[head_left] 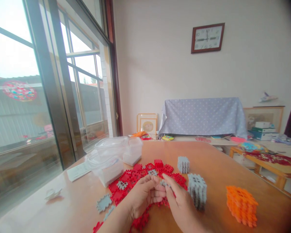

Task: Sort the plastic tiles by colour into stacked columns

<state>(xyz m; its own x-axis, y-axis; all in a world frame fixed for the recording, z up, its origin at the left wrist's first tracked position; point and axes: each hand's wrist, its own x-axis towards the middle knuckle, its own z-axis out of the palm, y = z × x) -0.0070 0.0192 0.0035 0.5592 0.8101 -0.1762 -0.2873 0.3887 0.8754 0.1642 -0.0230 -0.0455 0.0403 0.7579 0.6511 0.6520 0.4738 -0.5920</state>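
Note:
My left hand [146, 195] and my right hand [180, 197] come together over a spread pile of red interlocking plastic tiles [128, 176]. Between their fingertips is a small grey interlocking tile [164, 183], mostly hidden by the fingers. Both hands are closed around it. A few grey tiles lie among the red ones, and a loose grey tile [104, 203] rests at the pile's left. Just right of my right hand stands a tall stack of grey tiles [197, 191], with a smaller grey stack [183, 165] behind it.
An orange tile stack [242, 206] stands at the right of the wooden table [215, 168]. Clear plastic containers [109, 168] are at the back left, beside a paper sheet [79, 171]. A crumpled clear wrapper [52, 193] lies near the left edge.

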